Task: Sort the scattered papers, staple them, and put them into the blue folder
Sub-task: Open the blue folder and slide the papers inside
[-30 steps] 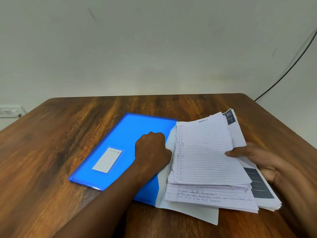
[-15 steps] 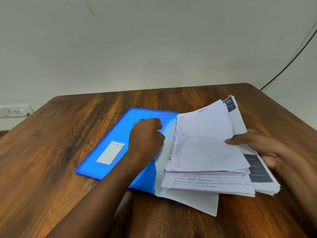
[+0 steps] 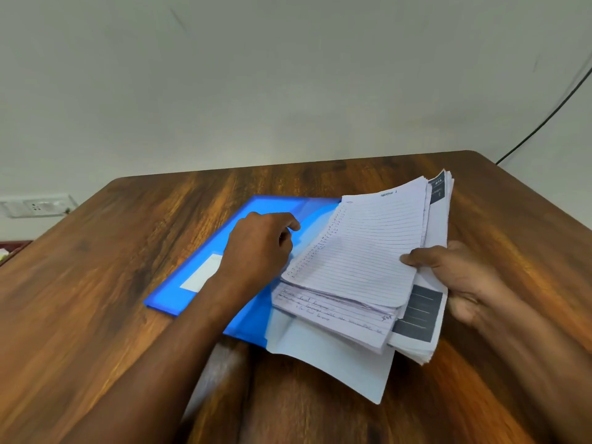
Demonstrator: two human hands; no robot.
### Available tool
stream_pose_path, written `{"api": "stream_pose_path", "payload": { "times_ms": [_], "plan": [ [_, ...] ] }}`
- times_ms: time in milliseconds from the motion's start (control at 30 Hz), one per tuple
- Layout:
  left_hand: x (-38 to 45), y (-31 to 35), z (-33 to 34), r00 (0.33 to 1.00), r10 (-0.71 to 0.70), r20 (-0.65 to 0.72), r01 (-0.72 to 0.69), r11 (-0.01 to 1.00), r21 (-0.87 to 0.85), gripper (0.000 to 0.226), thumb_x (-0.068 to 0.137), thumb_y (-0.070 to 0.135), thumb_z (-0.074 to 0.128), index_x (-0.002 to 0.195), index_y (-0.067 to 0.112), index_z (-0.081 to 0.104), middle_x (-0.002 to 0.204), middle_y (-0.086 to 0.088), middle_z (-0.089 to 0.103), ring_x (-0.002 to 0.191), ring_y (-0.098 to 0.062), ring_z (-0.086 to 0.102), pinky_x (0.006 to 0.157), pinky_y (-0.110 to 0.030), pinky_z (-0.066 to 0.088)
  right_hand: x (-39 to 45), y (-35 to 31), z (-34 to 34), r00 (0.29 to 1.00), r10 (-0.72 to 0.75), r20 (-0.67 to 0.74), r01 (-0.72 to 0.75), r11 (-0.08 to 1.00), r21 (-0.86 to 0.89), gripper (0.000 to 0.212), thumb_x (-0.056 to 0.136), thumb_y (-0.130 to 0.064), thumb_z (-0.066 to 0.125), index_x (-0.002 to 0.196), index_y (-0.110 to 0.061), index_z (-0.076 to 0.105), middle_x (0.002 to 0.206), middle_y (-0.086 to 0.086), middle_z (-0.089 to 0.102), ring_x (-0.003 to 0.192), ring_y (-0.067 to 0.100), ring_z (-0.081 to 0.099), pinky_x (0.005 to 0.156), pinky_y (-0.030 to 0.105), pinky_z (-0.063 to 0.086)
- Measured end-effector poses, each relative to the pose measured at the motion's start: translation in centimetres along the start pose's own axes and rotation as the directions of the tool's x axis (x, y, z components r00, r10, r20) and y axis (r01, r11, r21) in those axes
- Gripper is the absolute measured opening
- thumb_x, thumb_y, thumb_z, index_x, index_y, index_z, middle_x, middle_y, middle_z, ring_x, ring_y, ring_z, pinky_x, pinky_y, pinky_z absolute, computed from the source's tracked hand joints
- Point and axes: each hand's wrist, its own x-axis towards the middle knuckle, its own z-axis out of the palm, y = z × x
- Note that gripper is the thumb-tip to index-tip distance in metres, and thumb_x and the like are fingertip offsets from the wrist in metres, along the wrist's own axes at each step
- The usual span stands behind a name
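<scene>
1. Head view, location: the blue folder [image 3: 224, 251] lies flat on the wooden tabletop [image 3: 128, 315], with a white label [image 3: 201, 273] on its cover. The stack of papers [image 3: 362, 267] sits at its right side, its left edge at the folder's open side and the rest sticking out to the right.

2. Head view, hands: your left hand [image 3: 259, 248] rests on the folder near its right edge, fingers curled. Whether they pinch the flap cannot be told from here. Your right hand [image 3: 458, 277] grips the right edge of the stack, thumb on top of the ruled sheets.

3. Handling, judged: the stack looks thick, limp and fairly heavy for paper. The sheets are uneven and fanned, and one bottom sheet droops toward you. Hold it by the right edge with thumb above and fingers below, and keep the left edges square so they slide in together. The folder looks thin, smooth and flexible, so it is likely to skid unless pressed down.

4. Count: one blue folder, one label and one stack; the sheets are too many to count. At least three kinds show: ruled, handwritten, and printed with dark blocks. No stapler is in view.

5. Surroundings: one wall socket [image 3: 37, 206] at left, one black cable [image 3: 544, 120] at right.
</scene>
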Motion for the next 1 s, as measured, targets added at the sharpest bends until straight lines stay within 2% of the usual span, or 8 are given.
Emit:
{"api": "stream_pose_path", "payload": {
  "times_ms": [167,333,467,567,667,767,900,1000],
  "plan": [
    [0.2,-0.4,-0.5,0.996,0.062,0.065,-0.059,0.997,-0.044,0.026,0.091,0.0,0.067,0.104,0.015,0.083,0.091,0.002,0.081,0.078,-0.017,0.072,0.074,-0.043,0.06,-1.1,1.2,1.6,0.998,-0.041,-0.054,0.041,0.999,0.015,0.034,0.088,0.015,0.065,0.118,0.0,0.067,0.112,0.015,0.076,0.101,0.036,0.074,0.094,0.051,0.058],
    [0.6,-0.9,-0.1,0.992,0.103,0.08,-0.099,0.994,-0.046,0.028,0.09,-0.006,0.063,0.103,0.008,0.083,0.09,-0.002,0.08,0.074,-0.02,0.071,0.072,-0.044,0.06,-2.0,2.6,2.7,1.0,0.024,-0.02,-0.024,0.999,0.034,0.034,0.087,0.015,0.065,0.117,-0.001,0.068,0.108,0.014,0.078,0.098,0.036,0.075,0.088,0.048,0.06],
    [0.6,-0.3,0.4,0.989,0.09,0.114,-0.092,0.996,0.012,0.03,0.093,-0.002,0.061,0.112,0.009,0.081,0.099,-0.005,0.081,0.088,-0.024,0.072,0.077,-0.036,0.056,-2.0,3.3,3.1,0.997,0.073,-0.02,-0.071,0.994,0.078,0.037,0.086,0.016,0.064,0.117,-0.003,0.07,0.107,0.013,0.079,0.099,0.037,0.074,0.093,0.054,0.059],
    [0.8,-0.2,0.9,0.984,0.055,0.167,-0.07,0.994,0.085,0.035,0.097,0.003,0.058,0.122,0.015,0.078,0.114,-0.004,0.078,0.105,-0.025,0.07,0.086,-0.04,0.057,-2.2,3.6,3.1,0.993,0.113,-0.02,-0.11,0.99,0.093,0.036,0.086,0.014,0.064,0.116,-0.006,0.069,0.104,0.014,0.079,0.1,0.04,0.073,0.093,0.059,0.058],
    [1.1,0.2,1.2,0.971,0.031,0.238,-0.071,0.985,0.159,0.04,0.1,0.007,0.058,0.135,0.019,0.071,0.122,-0.004,0.07,0.112,-0.027,0.066,0.09,-0.039,0.056,-2.4,3.7,2.9,0.993,0.119,-0.018,-0.117,0.988,0.101,0.036,0.086,0.013,0.065,0.116,-0.006,0.069,0.105,0.013,0.079,0.102,0.04,0.073,0.096,0.06,0.057],
    [1.5,1.0,1.5,0.956,0.015,0.292,-0.088,0.967,0.239,0.045,0.102,0.008,0.056,0.145,0.019,0.063,0.125,-0.006,0.062,0.111,-0.028,0.063,0.084,-0.037,0.052,-2.7,3.8,2.7,0.992,0.125,-0.008,-0.124,0.987,0.103,0.036,0.086,0.014,0.064,0.118,-0.004,0.069,0.107,0.014,0.079,0.102,0.04,0.073,0.096,0.058,0.057],
    [1.7,1.7,1.6,0.946,0.011,0.325,-0.111,0.95,0.292,0.042,0.103,0.011,0.056,0.144,0.016,0.062,0.125,-0.006,0.059,0.109,-0.028,0.063,0.083,-0.038,0.054,-2.8,3.7,2.5,0.99,0.141,0.007,-0.141,0.985,0.102,0.035,0.088,0.015,0.062,0.116,-0.004,0.069,0.108,0.016,0.078,0.103,0.04,0.073,0.096,0.057,0.057],
    [1.6,2.1,1.7,0.941,0.034,0.338,-0.146,0.939,0.311,0.041,0.102,0.009,0.056,0.141,0.016,0.063,0.122,-0.005,0.057,0.103,-0.027,0.062,0.072,-0.037,0.049,-2.4,3.5,2.4,0.985,0.172,0.034,-0.174,0.98,0.099,0.038,0.087,0.016,0.062,0.119,-0.002,0.069,0.107,0.017,0.078,0.103,0.041,0.073,0.096,0.059,0.056]
  ]
}}
